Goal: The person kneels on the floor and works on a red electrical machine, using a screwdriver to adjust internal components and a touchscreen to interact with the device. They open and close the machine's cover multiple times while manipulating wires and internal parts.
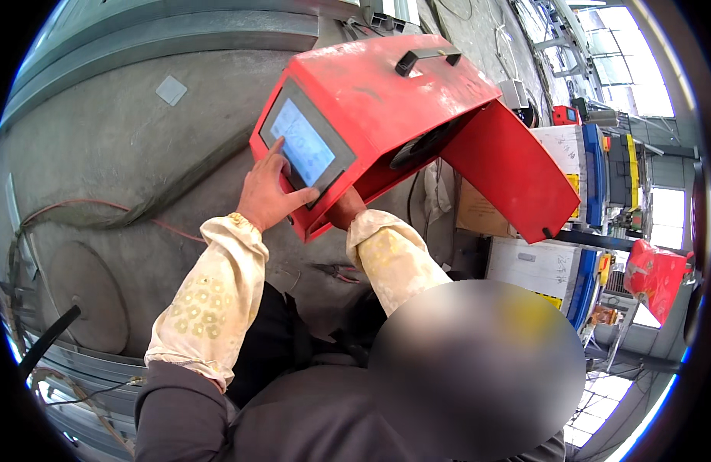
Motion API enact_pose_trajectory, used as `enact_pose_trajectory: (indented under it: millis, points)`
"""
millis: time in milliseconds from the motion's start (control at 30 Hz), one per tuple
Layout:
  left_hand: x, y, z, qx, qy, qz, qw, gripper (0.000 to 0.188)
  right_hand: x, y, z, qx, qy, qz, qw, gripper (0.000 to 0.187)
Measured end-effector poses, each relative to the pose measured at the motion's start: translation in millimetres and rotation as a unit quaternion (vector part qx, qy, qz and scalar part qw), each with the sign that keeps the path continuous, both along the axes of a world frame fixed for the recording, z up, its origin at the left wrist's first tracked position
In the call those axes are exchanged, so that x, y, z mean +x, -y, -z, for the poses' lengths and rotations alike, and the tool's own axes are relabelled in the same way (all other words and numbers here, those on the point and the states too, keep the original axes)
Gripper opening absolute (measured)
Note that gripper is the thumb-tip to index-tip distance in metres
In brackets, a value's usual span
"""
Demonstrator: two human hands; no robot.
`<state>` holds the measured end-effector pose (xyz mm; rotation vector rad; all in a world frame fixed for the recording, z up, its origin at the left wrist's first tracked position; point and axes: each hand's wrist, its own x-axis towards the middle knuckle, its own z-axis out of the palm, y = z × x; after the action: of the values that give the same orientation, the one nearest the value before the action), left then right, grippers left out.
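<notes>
A red metal machine case (371, 92) stands tilted before me, with a black carry handle (428, 55) on top. Set into its grey front panel is a lit blue touch screen (303, 142). My left hand (269, 191) has its fingers spread, with the index fingertip on the screen and the thumb at the panel's lower edge. Behind that panel, my right hand (345, 208) reaches into the case's open side; its fingers are hidden. A red side cover (513, 169) hangs swung out to the right. A dark round part (421, 145) shows inside the case.
Red-handled pliers (338, 272) lie on the concrete floor below the case. A hose in a dark sleeve (178, 181) runs along the left. Metal profiles (163, 35) lie at the far left. White and blue cabinets (525, 266) stand at right. A blurred patch covers the lower right.
</notes>
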<state>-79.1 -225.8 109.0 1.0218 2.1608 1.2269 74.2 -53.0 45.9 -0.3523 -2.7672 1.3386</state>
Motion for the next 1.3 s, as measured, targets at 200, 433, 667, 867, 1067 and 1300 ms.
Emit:
enact_pose_trajectory:
  millis: [200,433,667,867,1067,1300]
  points:
    - [7,-5,-17,-0.109,-0.068,0.038,0.991,0.078,7,-2,-11,0.102,-0.014,-0.014,0.995,0.053]
    - [13,-8,-23,-0.168,-0.099,0.037,0.98,0.08,57,-64,-60,0.019,0.137,0.07,0.988,0.039]
    - [10,-11,-26,-0.172,-0.12,0.048,0.977,0.081,102,-180,-55,-0.106,-0.077,0.414,0.901,0.033]
    - [4,-10,-31,-0.192,-0.11,0.062,0.973,0.091,112,-156,-111,-0.287,0.043,0.294,0.911,0.032]
    - [0,-28,-41,-0.222,-0.068,0.103,0.967,0.104,93,-176,-245,-0.159,-0.104,0.095,0.977,0.029]
    - [-9,-11,-37,-0.222,-0.038,0.093,0.97,0.085,62,-143,-328,-0.032,-0.033,-0.113,0.993,0.031]
